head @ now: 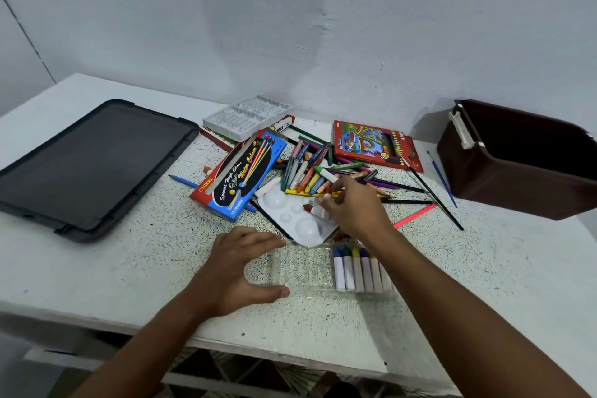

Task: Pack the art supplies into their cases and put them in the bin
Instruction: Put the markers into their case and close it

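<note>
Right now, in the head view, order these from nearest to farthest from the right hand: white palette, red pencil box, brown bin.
From the right hand:
1. White palette, just under its fingers.
2. Red pencil box, beyond the crayon pile.
3. Brown bin, far right by the wall.

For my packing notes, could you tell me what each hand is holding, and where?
The left hand steadies the clear tray by its left end. The right hand pinches a red crayon at its wrapped end, fingers over the white palette.
</note>
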`<state>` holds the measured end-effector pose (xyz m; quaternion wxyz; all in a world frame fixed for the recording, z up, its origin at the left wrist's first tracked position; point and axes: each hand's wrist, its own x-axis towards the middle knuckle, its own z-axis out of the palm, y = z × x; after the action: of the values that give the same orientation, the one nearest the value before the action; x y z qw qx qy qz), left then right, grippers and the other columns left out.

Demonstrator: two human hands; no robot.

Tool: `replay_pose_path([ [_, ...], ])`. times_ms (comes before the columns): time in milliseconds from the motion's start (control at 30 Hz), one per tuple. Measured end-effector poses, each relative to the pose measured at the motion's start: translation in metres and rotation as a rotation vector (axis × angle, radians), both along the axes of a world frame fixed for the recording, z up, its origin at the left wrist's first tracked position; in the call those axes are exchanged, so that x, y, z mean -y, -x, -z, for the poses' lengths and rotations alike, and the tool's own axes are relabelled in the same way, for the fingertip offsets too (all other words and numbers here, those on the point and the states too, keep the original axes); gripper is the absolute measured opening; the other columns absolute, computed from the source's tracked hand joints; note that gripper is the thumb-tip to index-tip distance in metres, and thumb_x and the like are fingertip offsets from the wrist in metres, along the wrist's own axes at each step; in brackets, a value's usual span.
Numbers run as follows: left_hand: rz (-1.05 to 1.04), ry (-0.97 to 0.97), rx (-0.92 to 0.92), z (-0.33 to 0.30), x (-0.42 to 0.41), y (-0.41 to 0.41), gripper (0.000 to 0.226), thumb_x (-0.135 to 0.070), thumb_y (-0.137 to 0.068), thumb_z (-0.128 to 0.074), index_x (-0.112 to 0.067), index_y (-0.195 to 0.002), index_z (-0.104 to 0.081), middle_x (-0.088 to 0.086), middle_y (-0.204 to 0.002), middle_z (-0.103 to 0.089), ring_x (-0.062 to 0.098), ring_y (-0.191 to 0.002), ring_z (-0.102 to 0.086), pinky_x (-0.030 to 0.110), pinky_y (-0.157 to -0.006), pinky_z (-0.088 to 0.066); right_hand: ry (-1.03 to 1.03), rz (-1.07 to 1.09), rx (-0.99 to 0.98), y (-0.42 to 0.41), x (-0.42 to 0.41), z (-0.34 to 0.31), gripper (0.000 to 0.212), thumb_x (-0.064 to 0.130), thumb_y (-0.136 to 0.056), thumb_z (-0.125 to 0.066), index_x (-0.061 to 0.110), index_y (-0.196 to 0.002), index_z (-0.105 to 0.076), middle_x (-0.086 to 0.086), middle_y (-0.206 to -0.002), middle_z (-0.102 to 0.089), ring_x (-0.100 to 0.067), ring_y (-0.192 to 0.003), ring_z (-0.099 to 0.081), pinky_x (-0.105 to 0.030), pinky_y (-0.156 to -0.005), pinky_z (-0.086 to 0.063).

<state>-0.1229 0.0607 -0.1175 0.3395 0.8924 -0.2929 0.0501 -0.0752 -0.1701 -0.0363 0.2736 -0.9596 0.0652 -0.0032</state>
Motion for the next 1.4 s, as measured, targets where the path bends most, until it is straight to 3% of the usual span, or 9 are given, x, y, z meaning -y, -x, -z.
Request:
replay_pose_path([
  [133, -0.005, 0.005, -0.019, -0.001, 0.000, 0.001, 0.077, -0.082, -0.061, -0.058, -0.041, -0.126, -0.056, -0.028, -0.126, -0.052, -0.001, -0.119, -0.038, 0.020, -0.101, -0.020, 0.079, 0.053, -0.016, -0.008, -0.011, 0.002, 0.034, 0.039, -0.086, -0.067, 0.013, -0.104, -0.054, -0.008, -0.091, -0.064, -0.027, -0.080, -0.060, -0.030, -0.057, -0.038],
  [400, -0.014, 0.046, -0.006, -0.001, 0.001, 0.000, 0.075, -0.081, -0.061, -0.059, -0.040, -0.124, -0.056, -0.025, -0.124, -0.055, 0.000, -0.116, -0.041, 0.029, -0.097, -0.027, -0.061, 0.119, -0.113, -0.009, -0.008, -0.008, 0.032, 0.027, -0.084, -0.068, 0.011, -0.108, -0.055, -0.012, -0.099, -0.064, -0.029, -0.085, -0.061, -0.033, -0.062, -0.045],
  [500, -0.013, 0.051, -0.007, -0.001, 0.001, -0.001, 0.076, -0.084, -0.061, -0.055, -0.040, -0.123, -0.057, -0.025, -0.124, -0.056, 0.001, -0.116, -0.041, 0.031, -0.096, -0.028, -0.219, 0.101, -0.105, 0.000, -0.002, -0.014, 0.024, 0.021, -0.087, -0.066, 0.020, -0.111, -0.061, -0.006, -0.091, -0.065, -0.019, -0.066, -0.055, -0.026, -0.052, -0.040],
  [567, -0.007, 0.047, -0.006, -0.001, 0.000, -0.002, 0.077, -0.085, -0.062, -0.053, -0.039, -0.123, -0.059, -0.025, -0.124, -0.055, 0.000, -0.116, -0.041, 0.032, -0.095, -0.029, -0.344, 0.060, -0.095, 0.009, 0.001, -0.017, 0.023, 0.017, -0.088, -0.066, 0.021, -0.111, -0.064, -0.002, -0.085, -0.064, -0.017, -0.060, -0.055, -0.030, -0.052, -0.045],
  [667, -0.001, 0.059, 0.001, 0.000, 0.001, -0.002, 0.076, -0.084, -0.063, -0.053, -0.038, -0.123, -0.057, -0.024, -0.124, -0.056, 0.001, -0.115, -0.042, 0.033, -0.092, -0.031, -0.425, 0.021, -0.078, 0.024, 0.006, -0.016, 0.017, 0.022, -0.085, -0.071, 0.023, -0.100, -0.064, 0.001, -0.089, -0.065, -0.020, -0.070, -0.066, -0.040, -0.063, -0.059],
  [933, -0.004, 0.046, -0.004, -0.002, 0.002, -0.001, 0.078, -0.086, -0.064, -0.049, -0.036, -0.122, -0.061, -0.024, -0.124, -0.056, 0.003, -0.114, -0.043, 0.037, -0.091, -0.032, -0.241, -0.114, -0.005, 0.053, 0.006, -0.004, 0.020, 0.027, -0.084, -0.072, 0.030, -0.100, -0.061, 0.006, -0.074, -0.065, -0.007, -0.066, -0.063, -0.028, -0.066, -0.051],
  [1133, -0.006, 0.032, -0.021, -0.002, 0.002, 0.001, 0.080, -0.086, -0.063, -0.049, -0.036, -0.124, -0.060, -0.026, -0.126, -0.053, 0.001, -0.117, -0.040, 0.035, -0.094, -0.028, -0.112, -0.167, 0.006, 0.060, 0.007, 0.007, 0.025, 0.030, -0.083, -0.072, 0.024, -0.106, -0.065, 0.008, -0.088, -0.068, -0.001, -0.077, -0.059, -0.013, -0.065, -0.044],
  [1267, -0.012, 0.030, -0.034, -0.002, 0.001, 0.002, 0.079, -0.086, -0.062, -0.050, -0.038, -0.124, -0.059, -0.029, -0.126, -0.051, 0.000, -0.119, -0.039, 0.030, -0.098, -0.026, -0.006, -0.194, 0.006, 0.061, 0.012, 0.017, 0.033, 0.036, -0.082, -0.072, 0.022, -0.112, -0.066, 0.005, -0.103, -0.064, -0.013, -0.097, -0.054, -0.030, -0.081, -0.047],
  [1400, -0.012, 0.019, -0.029, -0.002, 0.002, 0.002, 0.078, -0.086, -0.063, -0.050, -0.038, -0.125, -0.058, -0.029, -0.126, -0.050, 0.000, -0.119, -0.038, 0.031, -0.097, -0.026, -0.006, -0.187, -0.008, 0.066, 0.015, 0.020, 0.037, 0.043, -0.078, -0.072, 0.029, -0.112, -0.063, 0.016, -0.101, -0.056, -0.009, -0.100, -0.045, -0.029, -0.079, -0.042],
])
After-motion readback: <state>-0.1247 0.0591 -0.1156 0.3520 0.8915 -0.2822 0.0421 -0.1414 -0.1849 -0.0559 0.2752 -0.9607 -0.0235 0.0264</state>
